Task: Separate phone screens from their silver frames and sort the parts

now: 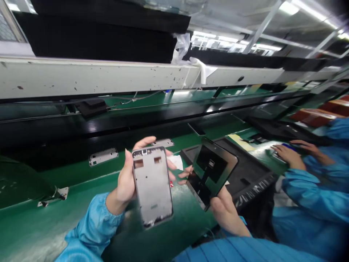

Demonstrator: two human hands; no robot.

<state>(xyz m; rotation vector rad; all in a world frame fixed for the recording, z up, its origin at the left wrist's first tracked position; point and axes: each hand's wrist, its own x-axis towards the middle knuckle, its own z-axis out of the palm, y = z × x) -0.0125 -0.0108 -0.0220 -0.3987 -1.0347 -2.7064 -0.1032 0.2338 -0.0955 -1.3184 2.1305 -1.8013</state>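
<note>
My left hand (125, 180) is closed around a silver-grey phone frame (153, 185), thumb on its left edge and fingers on the far side. Two cut-outs show near the frame's upper end. To its right, my right hand (225, 209) grips a phone screen assembly (211, 171) by its lower edge and side. A dark flex cable and a small connector show on its back, which faces me. The two parts are held apart above the green bench (120, 233). A white scrap (176, 162) lies behind them, partly hidden by my left fingers.
More phone frames lie on the bench, one at left (103, 156), one behind my left hand (166, 142). A dark slab (196, 128) lies farther back. A black tray (245, 182) stands at right, beside a co-worker's hands (290, 154). A metal bracket (53, 196) sits at left.
</note>
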